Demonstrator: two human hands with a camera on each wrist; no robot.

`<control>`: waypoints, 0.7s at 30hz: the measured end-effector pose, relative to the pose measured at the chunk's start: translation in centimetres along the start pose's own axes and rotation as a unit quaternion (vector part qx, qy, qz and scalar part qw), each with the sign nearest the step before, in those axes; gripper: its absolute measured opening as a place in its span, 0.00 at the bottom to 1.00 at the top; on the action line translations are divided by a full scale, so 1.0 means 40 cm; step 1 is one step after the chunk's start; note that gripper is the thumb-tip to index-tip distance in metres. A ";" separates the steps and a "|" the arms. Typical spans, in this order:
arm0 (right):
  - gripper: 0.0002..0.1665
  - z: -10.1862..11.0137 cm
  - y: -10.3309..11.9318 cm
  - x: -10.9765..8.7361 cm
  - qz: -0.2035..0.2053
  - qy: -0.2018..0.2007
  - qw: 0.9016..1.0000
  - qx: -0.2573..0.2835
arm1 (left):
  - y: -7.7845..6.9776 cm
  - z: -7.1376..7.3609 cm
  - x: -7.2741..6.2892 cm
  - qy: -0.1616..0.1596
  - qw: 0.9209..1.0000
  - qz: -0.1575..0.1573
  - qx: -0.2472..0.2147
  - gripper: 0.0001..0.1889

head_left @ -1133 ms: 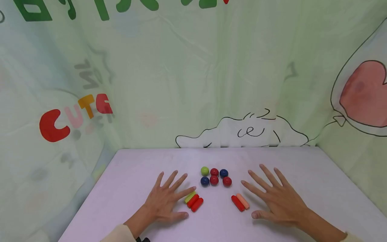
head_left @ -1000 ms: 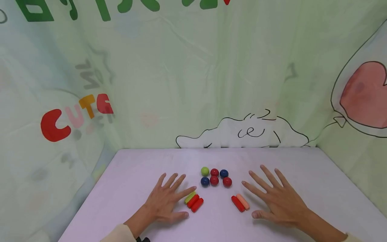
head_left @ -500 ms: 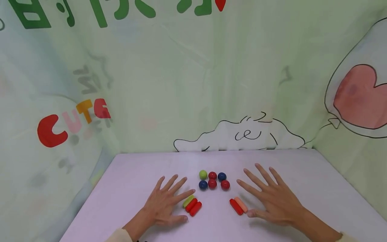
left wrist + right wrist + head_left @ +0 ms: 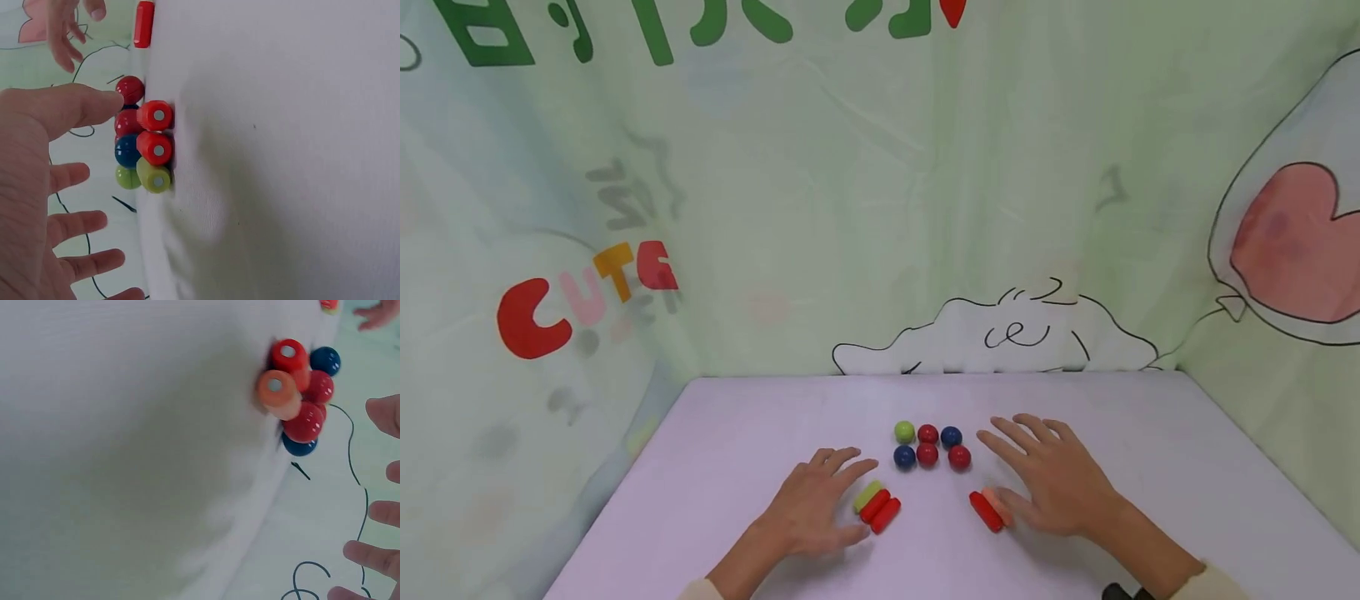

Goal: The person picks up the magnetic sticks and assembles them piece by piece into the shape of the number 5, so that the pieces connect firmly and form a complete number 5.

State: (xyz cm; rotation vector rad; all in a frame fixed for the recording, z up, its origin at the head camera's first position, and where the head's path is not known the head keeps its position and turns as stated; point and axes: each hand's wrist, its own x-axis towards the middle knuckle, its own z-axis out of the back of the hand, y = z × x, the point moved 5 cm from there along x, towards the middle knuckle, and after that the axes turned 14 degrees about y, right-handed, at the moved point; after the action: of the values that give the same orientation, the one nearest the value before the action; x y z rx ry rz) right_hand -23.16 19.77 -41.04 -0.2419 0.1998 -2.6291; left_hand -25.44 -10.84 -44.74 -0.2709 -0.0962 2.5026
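My left hand (image 4: pixel 816 507) hovers with bent, spread fingers beside a yellow-green stick (image 4: pixel 867 495) and two red sticks (image 4: pixel 886 516), which lie side by side. These are short, thick cylinders; the left wrist view shows a pale round spot on their ends. On the other side, my right hand (image 4: pixel 1060 479) reaches over a peach stick (image 4: pixel 281 394), its thumb partly hiding it in the head view. A red stick (image 4: pixel 986 512) lies alongside the peach one. Nothing is held in either hand; their fingers are loosely curved and apart.
Glossy balls stand in two rows beyond the sticks: a green ball (image 4: pixel 905 432), a red ball (image 4: pixel 928 434) and a blue ball (image 4: pixel 951 437) behind, a blue and two red ones in front. A printed curtain (image 4: pixel 805 208) rises behind the pale table (image 4: pixel 760 417).
Both hands have gone from flat, widely spread fingers to a more bent pose. The right hand has shifted left toward the peach stick. Sticks and balls keep their places.
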 end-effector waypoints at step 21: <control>0.30 -0.024 0.027 0.101 -0.055 0.098 0.951 0.287 | -0.022 -0.052 0.057 0.004 0.978 0.063 -0.200 0.32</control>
State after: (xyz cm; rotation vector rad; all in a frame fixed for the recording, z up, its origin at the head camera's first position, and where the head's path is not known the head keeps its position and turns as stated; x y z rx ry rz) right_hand -26.37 16.95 -41.62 0.2139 -0.5254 -2.6841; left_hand -26.28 -8.78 -47.03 -0.4625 -0.6018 2.5892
